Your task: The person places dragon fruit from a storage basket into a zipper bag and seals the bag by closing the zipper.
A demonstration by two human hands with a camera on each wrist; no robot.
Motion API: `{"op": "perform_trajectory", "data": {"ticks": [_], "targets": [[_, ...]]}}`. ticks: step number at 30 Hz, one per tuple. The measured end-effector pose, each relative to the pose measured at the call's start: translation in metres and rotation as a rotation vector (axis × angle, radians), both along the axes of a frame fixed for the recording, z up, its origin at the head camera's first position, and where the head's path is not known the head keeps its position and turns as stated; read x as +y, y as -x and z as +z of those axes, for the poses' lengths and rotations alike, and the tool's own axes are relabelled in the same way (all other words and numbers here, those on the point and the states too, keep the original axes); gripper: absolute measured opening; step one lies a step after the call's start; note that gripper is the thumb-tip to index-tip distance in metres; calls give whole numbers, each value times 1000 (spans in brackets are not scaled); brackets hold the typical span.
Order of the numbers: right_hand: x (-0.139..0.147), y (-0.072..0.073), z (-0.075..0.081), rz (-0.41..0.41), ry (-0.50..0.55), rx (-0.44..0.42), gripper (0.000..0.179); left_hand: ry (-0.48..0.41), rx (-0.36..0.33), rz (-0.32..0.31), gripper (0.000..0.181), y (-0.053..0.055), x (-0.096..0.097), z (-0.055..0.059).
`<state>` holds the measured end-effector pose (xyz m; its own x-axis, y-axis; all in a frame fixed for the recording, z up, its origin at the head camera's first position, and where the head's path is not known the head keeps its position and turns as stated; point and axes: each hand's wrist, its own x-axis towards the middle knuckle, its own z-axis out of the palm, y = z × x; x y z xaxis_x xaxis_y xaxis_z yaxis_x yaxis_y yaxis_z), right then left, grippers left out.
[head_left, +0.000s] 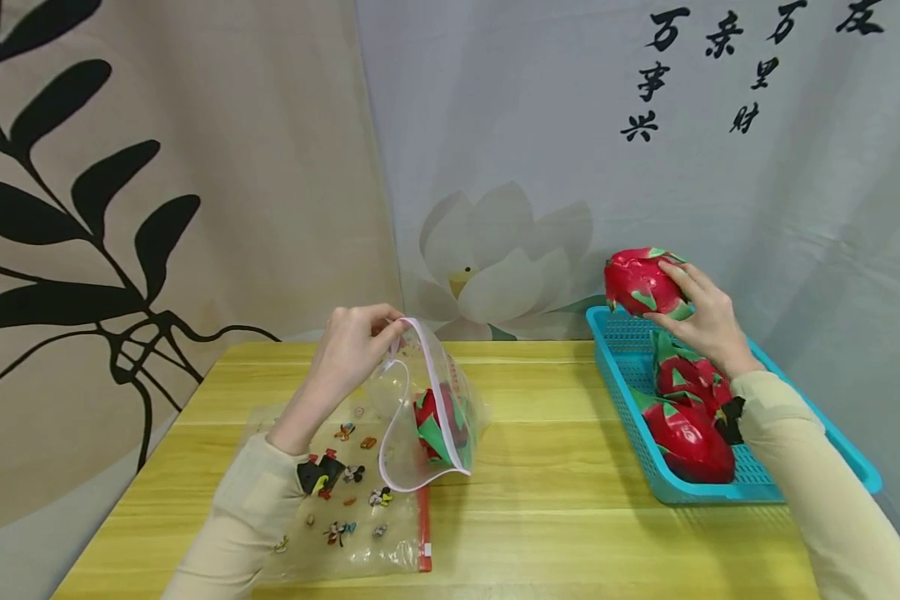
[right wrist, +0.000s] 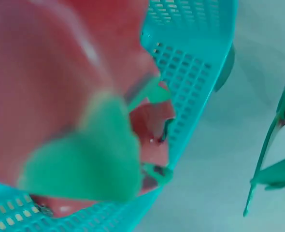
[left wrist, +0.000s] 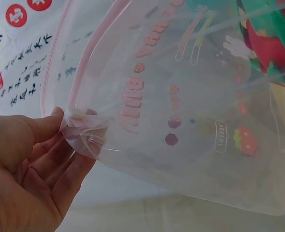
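My left hand [head_left: 352, 342] pinches the rim of a clear zip bag [head_left: 457, 392], whose mouth gapes toward me. Pink lettering and strawberry prints show on the bag [left wrist: 152, 159] in the left wrist view. Inside it lies a red dragon fruit [head_left: 430, 417] with green scales. Over the far part of the blue basket [head_left: 622, 375], my right hand [head_left: 708, 321] grips another dragon fruit [head_left: 637, 279]. This fruit [right wrist: 60, 77] fills much of the right wrist view, with no fingers visible there. Several more dragon fruits [head_left: 693, 442] rest in the basket, partly behind the right forearm.
A second clear bag [head_left: 378, 550] with cartoon prints and a red slider strip lies flat under my left forearm. The wooden table [head_left: 540, 450] stretches between the bags and the basket. Printed cloth [head_left: 292, 167] hangs behind the table.
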<state>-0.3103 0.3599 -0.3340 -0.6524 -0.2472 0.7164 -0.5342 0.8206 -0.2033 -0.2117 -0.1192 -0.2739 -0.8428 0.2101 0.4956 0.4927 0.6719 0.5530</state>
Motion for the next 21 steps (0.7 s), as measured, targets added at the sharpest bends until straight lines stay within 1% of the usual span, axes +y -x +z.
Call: {"op": "perform_trajectory", "data": {"ticks": [2,4,8,13,17,21], "targets": [[-7,-4,1,16,-70,51,88,5,6,-4,17,1,0,0],[-15,-9,1,12,-120,78,89,12,12,-5,18,1,1,0],[-31,-21,4,-2,-186,100,89,21,16,-2,18,1,1,1],[-53,-38,13,11,-206,134,85,40,32,3,19,1,3,3],[-71,-51,19,33,-195,152,81,83,54,16,19,0,6,6],[-88,-66,23,50,-187,170,80,120,67,37,20,-1,11,9]]}}
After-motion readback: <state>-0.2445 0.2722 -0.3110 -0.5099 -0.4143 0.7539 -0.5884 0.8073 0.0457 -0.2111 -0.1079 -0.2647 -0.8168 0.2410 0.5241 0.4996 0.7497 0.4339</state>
